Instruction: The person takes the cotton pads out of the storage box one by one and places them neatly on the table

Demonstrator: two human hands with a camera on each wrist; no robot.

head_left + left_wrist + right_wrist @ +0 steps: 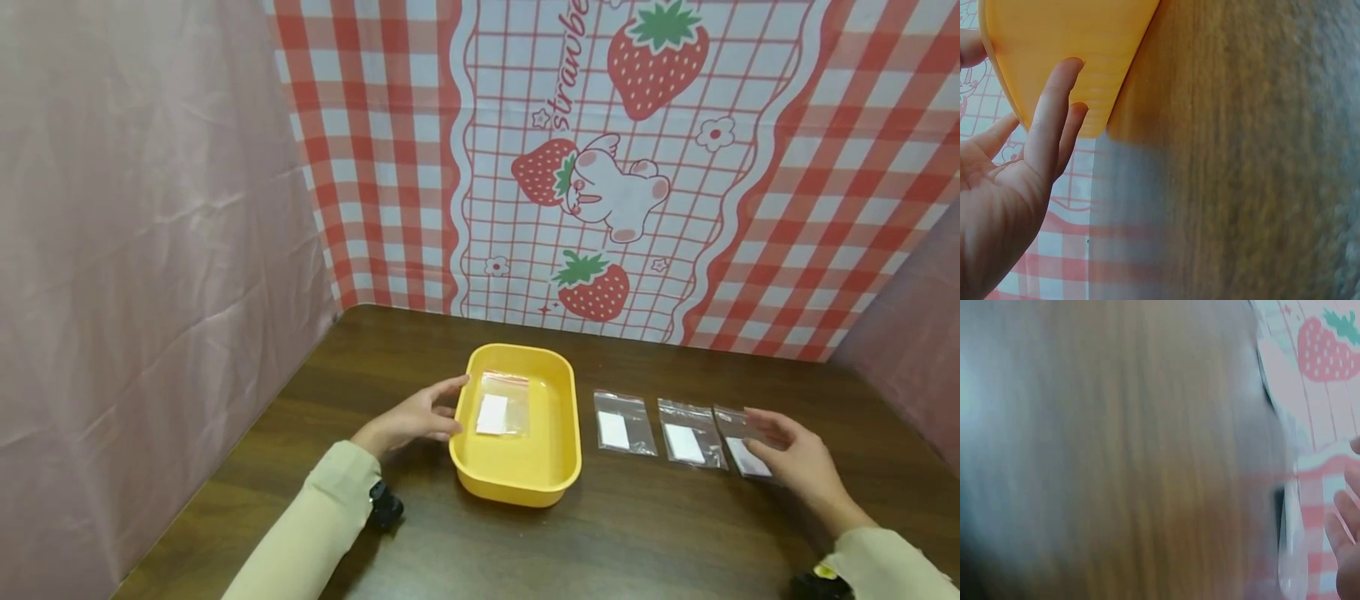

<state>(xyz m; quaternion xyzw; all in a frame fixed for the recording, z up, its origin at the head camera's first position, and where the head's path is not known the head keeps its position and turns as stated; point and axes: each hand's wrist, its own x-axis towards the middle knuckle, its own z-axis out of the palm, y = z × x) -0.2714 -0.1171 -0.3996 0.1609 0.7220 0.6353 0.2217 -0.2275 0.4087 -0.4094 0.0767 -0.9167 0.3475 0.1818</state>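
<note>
A yellow plastic tub (pixel 516 492) stands on the table, and one small clear zip bag (pixel 504 408) with a white piece in it lies inside. My left hand (pixel 416 419) is at the tub's left side, its fingers extended along the outer wall; the left wrist view shows this hand (pixel 1022 162) from the palm side. Three similar bags lie in a row to the right: the nearest to the tub (pixel 626 423), a middle bag (pixel 692 433) and the rightmost bag (pixel 738 433). Over the rightmost one hovers my right hand (pixel 798 462), fingers loosely bent, partly hiding it.
The dark wooden table (pixel 645 533) meets a red-checked strawberry cloth (pixel 390 167) at its back. Pink fabric (pixel 165 250) hangs along the left side. The right wrist view is blurred.
</note>
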